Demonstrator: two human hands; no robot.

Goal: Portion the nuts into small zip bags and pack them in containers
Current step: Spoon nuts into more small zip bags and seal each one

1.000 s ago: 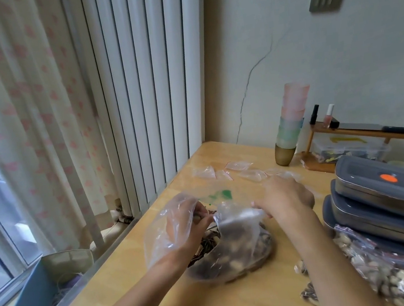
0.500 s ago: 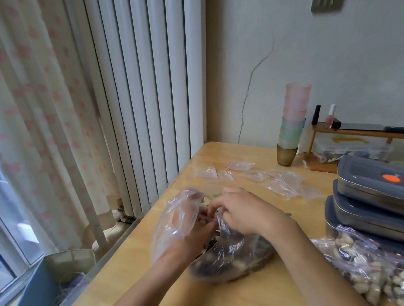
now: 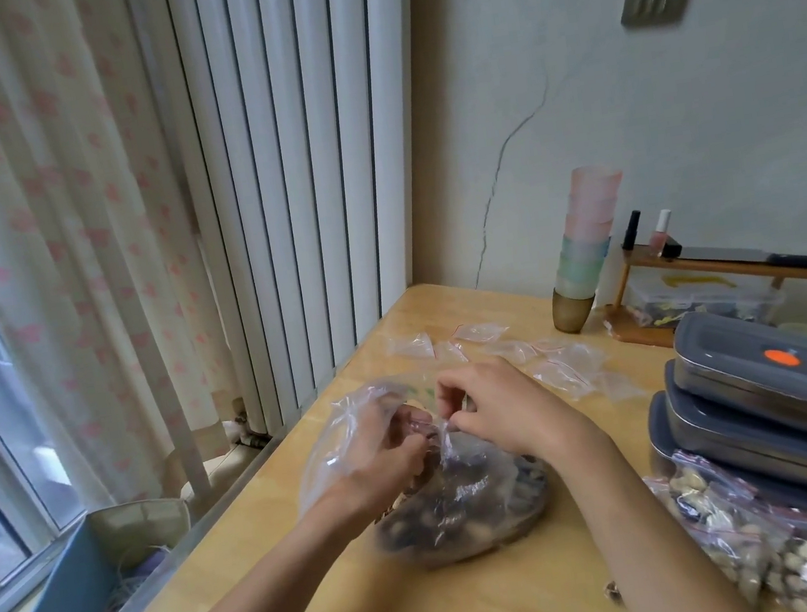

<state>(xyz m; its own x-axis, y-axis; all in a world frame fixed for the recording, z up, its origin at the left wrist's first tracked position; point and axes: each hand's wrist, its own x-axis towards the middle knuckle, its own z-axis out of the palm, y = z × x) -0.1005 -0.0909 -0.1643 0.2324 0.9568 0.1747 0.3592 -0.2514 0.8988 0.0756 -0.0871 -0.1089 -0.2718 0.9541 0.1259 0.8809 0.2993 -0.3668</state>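
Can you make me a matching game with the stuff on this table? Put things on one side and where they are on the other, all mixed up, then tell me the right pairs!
Things:
1. stack of cups
2. grey containers
3. empty little zip bags
4. big bag of nuts

Places:
A. stacked at the table's right edge
B. between the two hands, near the table's middle
C. by the wall, left of the small wooden shelf
D. scattered flat on the table beyond the hands

Right pairs: 1-C, 2-A, 3-D, 4-B
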